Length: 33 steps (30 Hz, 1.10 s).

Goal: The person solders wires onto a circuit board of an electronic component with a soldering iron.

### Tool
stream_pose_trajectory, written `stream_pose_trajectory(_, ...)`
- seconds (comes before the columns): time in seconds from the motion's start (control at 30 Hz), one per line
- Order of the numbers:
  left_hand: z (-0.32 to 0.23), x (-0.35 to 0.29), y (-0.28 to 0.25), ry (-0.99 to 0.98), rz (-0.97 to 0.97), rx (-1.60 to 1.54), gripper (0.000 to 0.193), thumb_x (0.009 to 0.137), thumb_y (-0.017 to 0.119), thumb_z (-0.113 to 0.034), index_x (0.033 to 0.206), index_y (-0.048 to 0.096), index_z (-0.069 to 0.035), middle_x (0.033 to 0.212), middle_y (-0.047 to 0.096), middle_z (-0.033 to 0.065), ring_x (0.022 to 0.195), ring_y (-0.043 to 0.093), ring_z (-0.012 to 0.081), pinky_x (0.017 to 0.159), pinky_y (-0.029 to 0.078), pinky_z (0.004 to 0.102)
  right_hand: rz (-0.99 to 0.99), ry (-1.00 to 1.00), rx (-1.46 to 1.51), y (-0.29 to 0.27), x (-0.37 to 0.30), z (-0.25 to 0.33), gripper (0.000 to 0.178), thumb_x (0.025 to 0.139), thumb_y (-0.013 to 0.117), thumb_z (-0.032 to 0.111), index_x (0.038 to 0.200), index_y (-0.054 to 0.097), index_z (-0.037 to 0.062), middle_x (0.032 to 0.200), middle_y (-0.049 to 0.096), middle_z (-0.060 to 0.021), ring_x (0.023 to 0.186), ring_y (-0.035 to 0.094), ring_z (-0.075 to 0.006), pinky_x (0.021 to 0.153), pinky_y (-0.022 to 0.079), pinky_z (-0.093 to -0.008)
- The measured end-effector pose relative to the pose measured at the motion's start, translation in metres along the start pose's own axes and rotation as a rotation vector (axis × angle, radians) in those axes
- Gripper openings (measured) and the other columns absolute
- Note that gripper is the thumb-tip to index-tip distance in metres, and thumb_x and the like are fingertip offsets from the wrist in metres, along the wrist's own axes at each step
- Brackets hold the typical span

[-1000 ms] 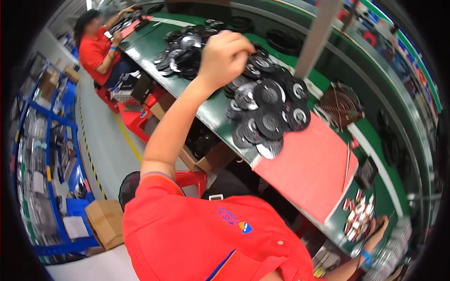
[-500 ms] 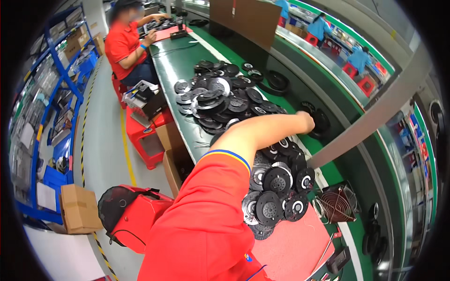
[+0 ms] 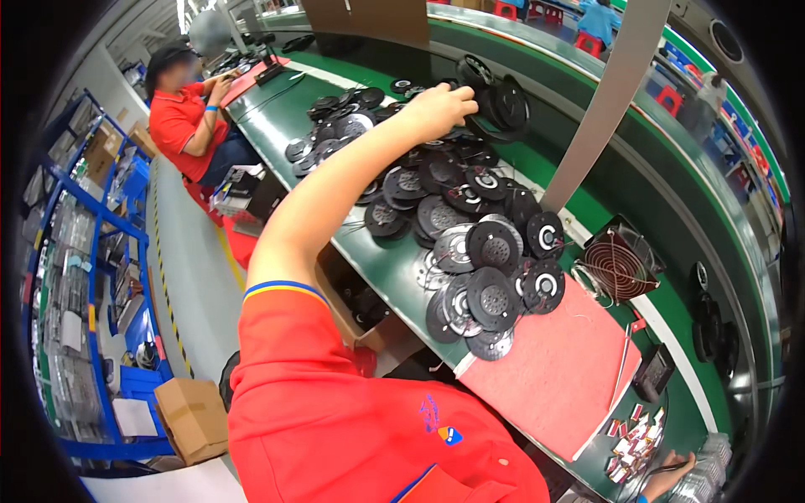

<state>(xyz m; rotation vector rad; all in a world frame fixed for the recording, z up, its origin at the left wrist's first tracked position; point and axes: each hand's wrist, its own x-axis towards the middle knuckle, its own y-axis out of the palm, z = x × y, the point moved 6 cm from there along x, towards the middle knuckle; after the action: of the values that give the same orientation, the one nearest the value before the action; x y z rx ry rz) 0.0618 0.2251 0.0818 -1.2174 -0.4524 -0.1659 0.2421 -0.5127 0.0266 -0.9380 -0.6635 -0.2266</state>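
Observation:
My left hand (image 3: 443, 111) reaches far across the bench with its fingers curled closed. They appear to grip the near edge of a tilted black round disc (image 3: 508, 104), whose edge is partly hidden by the fingers. Behind it stands another black disc (image 3: 475, 70). Below my forearm spreads a heap of black discs (image 3: 441, 216), several with perforated centres, pale rings and thin wires. At the lower right corner is what looks like my right hand (image 3: 667, 478), near dark cables and clear plastic trays (image 3: 709, 469); its fingers are too small and cut off to read.
A red mat (image 3: 545, 369) lies in front of the heap. Beside it are a fan with a copper-coloured guard (image 3: 619, 267), a black box (image 3: 654, 372) and small red-and-white parts (image 3: 636, 444). A grey post (image 3: 604, 109) rises beyond. A co-worker (image 3: 186, 117) sits at the far left.
My view has shifted, bringing the mat, small parts and lower right hand into sight. My left hand has come back leftward from the far discs, apparently with one disc lifted and tilted.

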Motion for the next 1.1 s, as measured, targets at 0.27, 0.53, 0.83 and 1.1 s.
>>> stream_pose_trajectory(0.27,-0.084,-0.113,-0.122,0.203,-0.301,-0.217,0.032,0.066,0.07,-0.006,0.097,0.059,-0.007,0.101,0.057,0.0067,0.079,0.054,0.0267,0.069,0.049,0.035,-0.081,0.163,0.384,-0.011,-0.005,-0.116,0.039,0.088,0.056,-0.001,0.125,0.044,0.0016,0.11,0.053,-0.0117,0.102,0.052,-0.0192,0.092,0.043,-0.0289)
stream_pose_trajectory(0.53,-0.234,-0.11,-0.12,0.466,-0.216,-0.682,0.03,0.065,0.065,-0.003,0.095,0.061,-0.005,0.102,0.058,0.0065,0.076,0.053,0.0251,0.066,0.049,0.0327,-0.114,0.279,0.538,-0.009,-0.029,0.045,0.038,0.086,0.059,0.003,0.122,0.045,0.0032,0.108,0.059,-0.009,0.096,0.056,-0.0155,0.083,0.043,-0.0254)
stream_pose_trajectory(0.83,-0.316,-0.112,-0.057,0.702,-0.032,-0.921,0.024,0.073,0.064,-0.019,0.095,0.057,-0.011,0.108,0.054,0.0048,0.09,0.056,0.0252,0.07,0.052,0.0351,0.115,0.073,0.586,0.001,-0.074,0.079,0.031,0.086,0.059,0.005,0.114,0.047,0.0003,0.11,0.053,-0.0111,0.101,0.053,-0.0202,0.09,0.043,-0.0314)
stream_pose_trajectory(1.1,-0.347,-0.088,-0.078,0.549,-0.382,-0.744,0.013,0.069,0.06,-0.022,0.078,0.066,-0.013,0.086,0.061,0.0036,0.09,0.056,0.0283,0.07,0.046,0.0419,0.242,-0.176,0.827,0.027,-0.064,0.211,0.028,0.08,0.061,-0.01,0.105,0.05,-0.0017,0.099,0.06,-0.0193,0.091,0.061,-0.0283,0.077,0.051,-0.0335)
